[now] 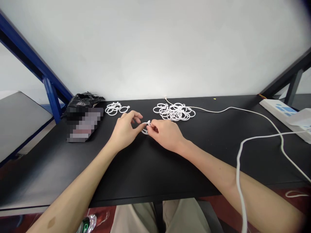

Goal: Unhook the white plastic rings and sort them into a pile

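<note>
Between my hands is a white plastic ring (144, 132), like a curtain ring with a small knob, partly hidden by my fingers. My right hand (166, 132) is closed, pinching the ring near its knob between thumb and index finger. My left hand (126, 129) has its fingers apart and curved; its thumb tip seems to touch the ring's left edge. Beyond my right hand lies a larger heap of similar white rings (176, 112). Past my left hand is a smaller group of white rings (113, 109).
A black plastic bag (84, 99) sits at the back left of the black table (155, 171), beside a blurred-out packet (85, 125). A white cable (239, 158) runs across the right side, over my forearm. At far right lies a white box (282, 110).
</note>
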Demonstrator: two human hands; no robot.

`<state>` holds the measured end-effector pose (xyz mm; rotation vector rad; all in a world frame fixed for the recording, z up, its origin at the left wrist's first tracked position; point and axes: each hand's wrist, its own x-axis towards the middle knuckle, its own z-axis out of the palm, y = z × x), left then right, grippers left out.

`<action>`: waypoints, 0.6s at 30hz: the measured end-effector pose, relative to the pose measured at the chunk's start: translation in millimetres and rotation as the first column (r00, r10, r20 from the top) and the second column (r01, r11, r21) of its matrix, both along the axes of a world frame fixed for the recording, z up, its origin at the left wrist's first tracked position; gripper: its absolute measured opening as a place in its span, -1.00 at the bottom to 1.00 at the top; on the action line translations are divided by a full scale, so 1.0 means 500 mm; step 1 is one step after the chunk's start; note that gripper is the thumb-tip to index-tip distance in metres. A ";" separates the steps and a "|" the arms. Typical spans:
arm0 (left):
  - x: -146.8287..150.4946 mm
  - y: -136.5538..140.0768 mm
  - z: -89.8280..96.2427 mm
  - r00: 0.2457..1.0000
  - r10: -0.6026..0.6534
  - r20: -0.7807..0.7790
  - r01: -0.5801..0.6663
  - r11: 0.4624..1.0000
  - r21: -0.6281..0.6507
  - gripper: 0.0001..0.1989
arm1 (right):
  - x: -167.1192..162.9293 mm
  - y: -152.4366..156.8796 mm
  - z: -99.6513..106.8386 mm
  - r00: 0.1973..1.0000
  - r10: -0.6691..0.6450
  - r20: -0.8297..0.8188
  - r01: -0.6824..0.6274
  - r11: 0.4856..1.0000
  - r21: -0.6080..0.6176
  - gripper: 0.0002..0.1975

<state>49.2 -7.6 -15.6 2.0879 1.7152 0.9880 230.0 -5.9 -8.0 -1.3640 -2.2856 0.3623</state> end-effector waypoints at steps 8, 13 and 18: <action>-0.006 0.001 0.008 0.997 0.059 0.050 -0.060 0.998 0.015 -0.86 | 0.002 -0.002 0.003 0.996 -0.052 -0.068 0.056 0.996 0.069 -0.68; -0.029 -0.003 0.000 0.994 -0.090 -0.062 0.094 0.993 0.068 -0.75 | 0.039 0.024 0.012 0.985 -0.153 -0.075 0.159 0.985 0.074 -0.63; -0.034 -0.002 -0.016 0.912 -0.322 -0.252 0.330 0.944 -0.011 -0.74 | 0.098 0.078 0.029 0.909 -0.412 0.060 0.409 0.910 0.066 -0.57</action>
